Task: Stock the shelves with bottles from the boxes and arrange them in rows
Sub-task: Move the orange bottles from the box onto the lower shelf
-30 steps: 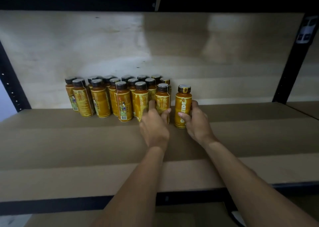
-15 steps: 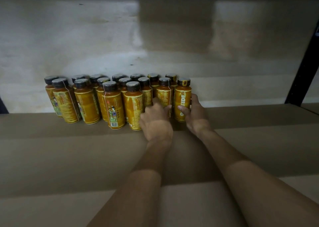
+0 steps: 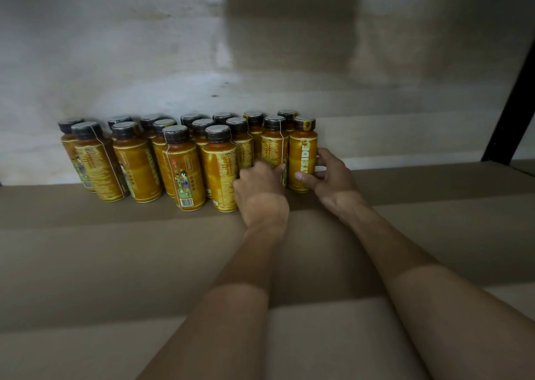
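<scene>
now: right grip [image 3: 327, 177] wraps end bottle [image 3: 302, 154], upright on shelf [image 3: 405, 235], far right of bottle row [image 3: 185, 165]. left grip [image 3: 257, 186] curls round neighbour bottle [image 3: 273, 148]. i slide both flush, low hold, no tipping.

R hand [image 3: 328, 178] grips end bottle [image 3: 303, 155]; L hand [image 3: 257, 187] on neighbour bottle [image 3: 275, 148], shelf [image 3: 115, 249].

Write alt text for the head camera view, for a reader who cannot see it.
Two bare hands arrange amber, dark-capped plastic bottles standing in rows at the back of a brown cardboard-lined shelf. The right hand grips the rightmost bottle; the left hand holds the bottle beside it.
</scene>
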